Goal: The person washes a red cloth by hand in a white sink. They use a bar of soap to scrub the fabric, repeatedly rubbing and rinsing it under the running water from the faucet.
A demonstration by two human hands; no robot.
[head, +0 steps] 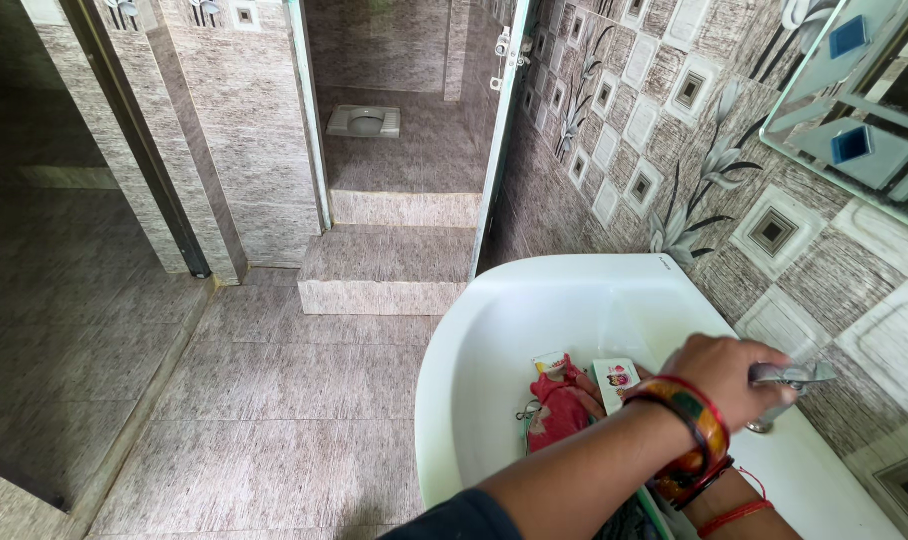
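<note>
Right, one hand (722, 372), can't tell left or right, has its fingers wrapped round the metal tap (796, 376) at the back rim of the white basin (494, 330), reaching across the bowl. Other hand out of sight. Bowl holds red cloth (559, 405), small printed packet (615, 380), dark items under the forearm.

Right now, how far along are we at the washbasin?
Done: a red cloth and a small white packet already lie in the white basin. In hand: one hand, with bangles at the wrist, grips the metal tap; which hand it is isn't clear. Left: no water visibly runs and the cloth looks unwashed.
</note>
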